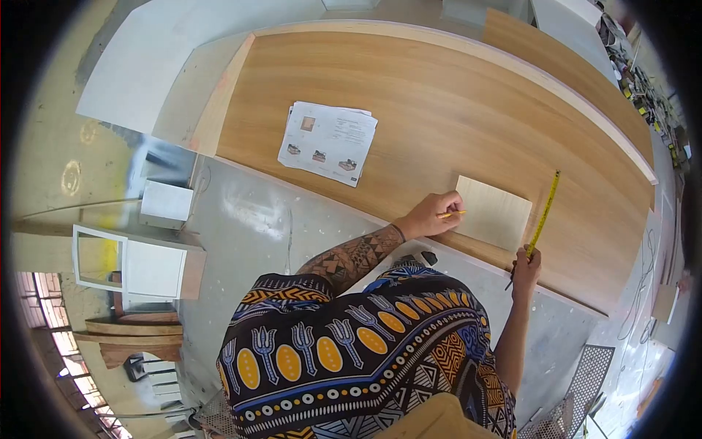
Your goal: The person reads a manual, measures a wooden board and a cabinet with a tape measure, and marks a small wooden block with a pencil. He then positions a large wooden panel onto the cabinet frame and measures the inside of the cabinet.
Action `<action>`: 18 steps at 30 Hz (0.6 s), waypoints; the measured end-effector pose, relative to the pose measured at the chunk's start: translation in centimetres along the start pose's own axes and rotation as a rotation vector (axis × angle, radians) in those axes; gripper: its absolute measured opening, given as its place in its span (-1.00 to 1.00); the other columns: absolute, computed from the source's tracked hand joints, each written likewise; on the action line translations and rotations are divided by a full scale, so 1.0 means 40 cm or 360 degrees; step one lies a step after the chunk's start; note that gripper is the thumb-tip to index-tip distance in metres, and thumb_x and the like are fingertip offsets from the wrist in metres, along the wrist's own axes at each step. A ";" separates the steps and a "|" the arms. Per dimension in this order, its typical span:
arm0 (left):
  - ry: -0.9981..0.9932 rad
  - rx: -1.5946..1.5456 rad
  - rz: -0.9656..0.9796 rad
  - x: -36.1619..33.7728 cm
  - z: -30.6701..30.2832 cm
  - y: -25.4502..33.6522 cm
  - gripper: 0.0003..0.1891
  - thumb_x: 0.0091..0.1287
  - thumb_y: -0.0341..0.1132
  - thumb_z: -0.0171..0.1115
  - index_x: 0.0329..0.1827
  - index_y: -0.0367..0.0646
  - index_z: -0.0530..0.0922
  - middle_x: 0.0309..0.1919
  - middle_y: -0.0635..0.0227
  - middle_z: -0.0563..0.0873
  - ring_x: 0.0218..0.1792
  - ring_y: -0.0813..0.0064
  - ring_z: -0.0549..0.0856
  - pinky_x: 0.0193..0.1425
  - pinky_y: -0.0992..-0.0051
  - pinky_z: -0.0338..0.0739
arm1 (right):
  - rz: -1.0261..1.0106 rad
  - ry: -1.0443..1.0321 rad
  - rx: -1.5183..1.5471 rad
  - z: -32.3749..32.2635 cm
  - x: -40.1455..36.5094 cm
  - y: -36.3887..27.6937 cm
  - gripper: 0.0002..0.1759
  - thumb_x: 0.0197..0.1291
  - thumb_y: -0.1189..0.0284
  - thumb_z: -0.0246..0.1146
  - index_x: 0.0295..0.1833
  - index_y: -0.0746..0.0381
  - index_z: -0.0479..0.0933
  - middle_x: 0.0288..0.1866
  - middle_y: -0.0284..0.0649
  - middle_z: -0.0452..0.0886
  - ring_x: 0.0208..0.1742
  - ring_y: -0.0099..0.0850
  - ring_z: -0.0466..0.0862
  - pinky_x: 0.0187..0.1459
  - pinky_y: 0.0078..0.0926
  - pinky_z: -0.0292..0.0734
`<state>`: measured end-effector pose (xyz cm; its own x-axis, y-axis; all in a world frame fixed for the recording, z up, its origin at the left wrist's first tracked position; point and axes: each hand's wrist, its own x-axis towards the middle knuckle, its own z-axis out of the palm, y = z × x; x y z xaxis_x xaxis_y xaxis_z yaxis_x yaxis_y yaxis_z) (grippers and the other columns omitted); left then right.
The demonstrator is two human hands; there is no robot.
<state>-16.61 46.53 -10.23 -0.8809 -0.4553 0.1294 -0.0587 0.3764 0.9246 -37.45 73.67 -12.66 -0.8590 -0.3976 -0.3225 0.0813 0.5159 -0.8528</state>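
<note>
Showing nearest the camera a curved beige edge [424, 421] over a black shirt with orange ovals [292, 366]; pinching a slim yellow pencil [452, 214] in the left hand [431, 216] at a pale rectangular wood panel [494, 212] on a broad brown wood-grain board [417, 110]. Gripping an extended yellow tape measure [542, 219] in the closed right hand [527, 272] beside the panel, risking misreading through blade twist or panel shift through an accidental nudge. Displaying illegibly small print on stacked white paper sheets [327, 143].
</note>
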 end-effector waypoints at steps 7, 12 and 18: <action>-0.0089 0.0035 -0.0051 0.059 -0.037 -0.013 -0.80 0.44 -0.31 0.42 -0.12 -0.22 0.59 -0.32 0.24 0.80 -0.28 0.39 0.82 -0.14 0.36 0.71 | -0.0363 0.0258 -0.0299 0.064 0.097 0.152 -0.49 0.35 0.18 0.43 0.20 0.33 0.55 -0.29 -0.09 0.67 -0.30 -0.14 0.69 -0.18 -0.09 0.62; -0.0158 0.0120 0.0045 0.132 -0.022 -0.041 -0.86 0.35 -0.36 0.41 -0.19 -0.23 0.64 -0.38 0.31 0.76 -0.34 0.55 0.71 -0.21 0.42 0.64 | 0.0000 0.0355 -0.0524 0.089 0.076 0.071 -0.40 0.17 0.13 0.58 0.11 0.31 0.52 -0.17 0.01 0.69 -0.14 -0.07 0.71 -0.06 -0.05 0.63; -0.0352 0.0178 0.0036 0.175 -0.022 -0.056 -0.90 0.36 -0.42 0.40 -0.17 -0.23 0.65 -0.35 0.32 0.78 -0.35 0.63 0.68 -0.21 0.50 0.64 | 0.0122 0.0460 -0.0123 0.110 0.058 0.083 -0.33 0.04 0.14 0.67 0.07 0.35 0.54 -0.18 -0.04 0.70 -0.13 -0.12 0.74 -0.07 -0.11 0.64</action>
<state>-22.22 41.80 -11.08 -0.9633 -0.2625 0.0563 -0.0789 0.4772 0.8752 -36.94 71.11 -18.05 -0.9608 -0.1289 -0.2453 0.1224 0.5967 -0.7930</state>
